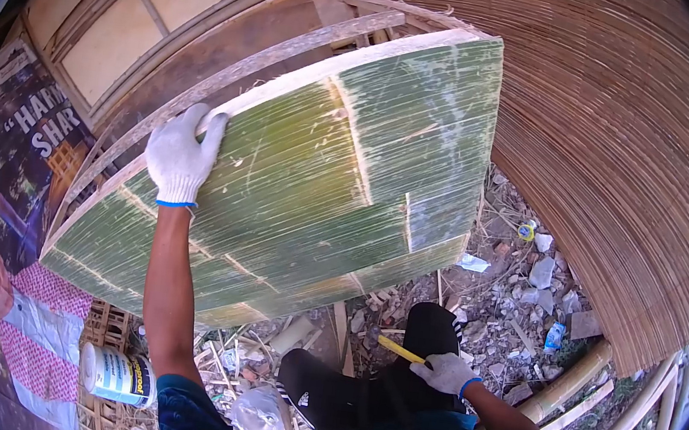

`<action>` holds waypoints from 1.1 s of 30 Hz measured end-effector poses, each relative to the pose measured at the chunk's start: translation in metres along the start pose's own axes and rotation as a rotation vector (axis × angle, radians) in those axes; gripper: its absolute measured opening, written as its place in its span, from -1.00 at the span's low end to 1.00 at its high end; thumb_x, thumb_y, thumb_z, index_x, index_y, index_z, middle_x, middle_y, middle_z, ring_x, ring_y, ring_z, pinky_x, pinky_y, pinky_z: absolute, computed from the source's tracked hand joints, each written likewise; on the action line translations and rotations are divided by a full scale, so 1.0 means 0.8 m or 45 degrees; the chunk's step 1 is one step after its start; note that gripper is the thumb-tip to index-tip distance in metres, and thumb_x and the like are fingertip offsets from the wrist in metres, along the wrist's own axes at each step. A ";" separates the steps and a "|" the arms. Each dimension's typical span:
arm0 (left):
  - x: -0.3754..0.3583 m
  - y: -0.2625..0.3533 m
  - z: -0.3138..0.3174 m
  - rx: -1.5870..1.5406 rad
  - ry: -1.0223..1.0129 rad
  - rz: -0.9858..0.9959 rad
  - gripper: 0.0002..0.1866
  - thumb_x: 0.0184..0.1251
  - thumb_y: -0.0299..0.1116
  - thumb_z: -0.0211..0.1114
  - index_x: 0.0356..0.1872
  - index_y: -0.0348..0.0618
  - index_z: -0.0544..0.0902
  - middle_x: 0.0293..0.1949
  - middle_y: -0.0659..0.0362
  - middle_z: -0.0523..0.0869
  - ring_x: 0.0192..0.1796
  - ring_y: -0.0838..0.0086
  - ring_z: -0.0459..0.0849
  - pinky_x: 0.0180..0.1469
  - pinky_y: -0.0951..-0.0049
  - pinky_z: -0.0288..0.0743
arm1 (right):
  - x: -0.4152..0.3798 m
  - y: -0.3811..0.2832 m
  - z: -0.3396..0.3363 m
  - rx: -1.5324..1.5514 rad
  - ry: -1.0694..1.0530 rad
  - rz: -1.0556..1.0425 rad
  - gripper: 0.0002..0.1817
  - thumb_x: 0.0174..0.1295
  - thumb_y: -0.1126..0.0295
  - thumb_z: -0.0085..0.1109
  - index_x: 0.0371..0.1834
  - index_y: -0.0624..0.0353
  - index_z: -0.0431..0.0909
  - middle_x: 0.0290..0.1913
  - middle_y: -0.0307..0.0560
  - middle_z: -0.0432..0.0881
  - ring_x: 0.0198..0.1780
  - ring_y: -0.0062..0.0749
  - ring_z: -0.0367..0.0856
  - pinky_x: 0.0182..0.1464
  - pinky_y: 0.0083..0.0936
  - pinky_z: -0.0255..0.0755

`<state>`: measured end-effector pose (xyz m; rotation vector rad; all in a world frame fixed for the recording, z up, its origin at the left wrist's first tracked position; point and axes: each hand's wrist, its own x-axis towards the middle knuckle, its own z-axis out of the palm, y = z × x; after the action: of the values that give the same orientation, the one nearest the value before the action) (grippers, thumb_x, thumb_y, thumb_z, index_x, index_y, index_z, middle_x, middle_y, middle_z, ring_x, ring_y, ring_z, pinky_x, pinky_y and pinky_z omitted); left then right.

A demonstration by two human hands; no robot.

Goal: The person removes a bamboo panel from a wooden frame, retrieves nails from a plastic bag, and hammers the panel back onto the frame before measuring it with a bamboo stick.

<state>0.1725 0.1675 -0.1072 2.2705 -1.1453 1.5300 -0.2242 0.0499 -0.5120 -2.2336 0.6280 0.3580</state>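
Note:
My left hand (182,154), in a white knit glove, grips the upper edge of a large panel of split green bamboo (289,174). The thumb lies near the panel's front edge and the fingers reach over the top; the fingertips are partly hidden. The panel stands tilted in front of me, its strips running lengthwise with pale node lines across them. Low down by my knee, my right hand (447,374), also gloved, is closed round the yellow handle of a hammer (401,348). The dark hammer head is small and points left, apart from the panel.
A woven slat screen (606,118) rises on the right. Rubble and wood scraps (524,297) cover the ground, with bamboo poles (569,384) at the lower right. A white paint bucket (118,375) lies on the left beside a printed banner (11,200). A wooden frame (297,37) stands behind the panel.

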 end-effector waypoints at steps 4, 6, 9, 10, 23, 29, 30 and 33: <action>-0.005 0.004 0.004 -0.071 0.093 0.056 -0.58 0.43 0.08 0.30 0.02 -0.01 0.75 -0.18 0.01 0.83 -0.08 0.09 0.78 0.07 0.09 0.54 | 0.005 0.008 0.004 0.019 -0.016 -0.018 -0.21 0.45 -0.37 -0.09 0.01 0.22 0.73 -0.04 0.29 0.76 0.12 0.20 0.70 0.23 -0.03 0.51; 0.000 0.022 -0.001 -0.050 0.226 0.232 -0.49 0.40 -0.01 0.36 0.22 -0.13 0.66 0.04 -0.04 0.78 0.14 0.03 0.71 0.26 0.06 0.47 | 0.006 0.011 0.007 0.025 -0.025 -0.016 -0.21 0.46 -0.38 -0.11 0.05 0.20 0.72 0.00 0.28 0.76 0.14 0.19 0.69 0.25 -0.04 0.51; 0.013 0.077 -0.017 -0.092 0.267 0.445 -0.49 0.39 -0.10 0.36 0.26 -0.16 0.63 0.13 -0.08 0.74 0.21 -0.01 0.67 0.32 0.07 0.45 | 0.001 -0.005 -0.008 0.028 -0.106 0.028 -0.22 0.46 -0.38 -0.11 0.08 0.17 0.72 0.01 0.27 0.76 0.14 0.19 0.69 0.25 -0.05 0.51; 0.023 0.090 -0.015 -0.048 0.301 0.500 -0.44 0.39 0.03 0.34 0.25 -0.13 0.62 0.08 -0.07 0.76 0.15 0.02 0.71 0.23 0.09 0.53 | 0.003 -0.005 -0.007 0.014 -0.106 0.027 -0.22 0.45 -0.39 -0.11 0.09 0.15 0.72 0.02 0.26 0.76 0.14 0.19 0.69 0.25 -0.05 0.51; 0.048 0.124 0.012 -0.131 -0.152 -0.023 -0.22 0.12 0.57 0.24 -0.38 -0.08 0.73 -0.44 0.02 0.77 -0.34 0.13 0.79 -0.29 0.13 0.61 | 0.033 0.006 0.009 -0.035 -0.133 -0.048 -0.22 0.44 -0.39 -0.10 -0.03 0.18 0.75 -0.09 0.33 0.76 0.09 0.24 0.71 0.21 -0.05 0.54; 0.045 0.121 0.023 -0.229 0.024 -0.110 -0.20 0.14 0.58 0.20 -0.45 -0.11 0.74 -0.44 0.04 0.77 -0.34 0.14 0.78 -0.30 0.15 0.61 | 0.016 -0.023 -0.006 -0.038 -0.021 -0.126 -0.27 0.42 -0.33 0.05 -0.13 0.25 0.71 -0.17 0.29 0.76 -0.08 0.22 0.74 -0.02 -0.02 0.59; 0.045 0.120 0.025 -0.249 0.026 -0.102 -0.19 0.14 0.58 0.20 -0.45 -0.12 0.74 -0.44 0.03 0.78 -0.34 0.13 0.78 -0.29 0.14 0.61 | 0.015 -0.027 -0.009 0.028 -0.014 -0.115 -0.28 0.39 -0.34 0.11 -0.10 0.25 0.70 -0.13 0.33 0.75 -0.03 0.27 0.71 -0.01 0.02 0.57; 0.047 0.117 0.030 -0.295 0.032 -0.091 -0.17 0.13 0.59 0.19 -0.45 -0.14 0.75 -0.43 0.01 0.78 -0.33 0.11 0.78 -0.26 0.13 0.62 | 0.017 -0.018 -0.003 -0.022 0.041 -0.193 -0.30 0.47 -0.32 -0.10 -0.19 0.17 0.69 -0.22 0.33 0.72 -0.04 0.34 0.67 -0.04 0.05 0.54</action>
<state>0.1331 0.0718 -0.1108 2.1101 -1.1554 1.3204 -0.2052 0.0519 -0.5073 -2.2907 0.4706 0.2523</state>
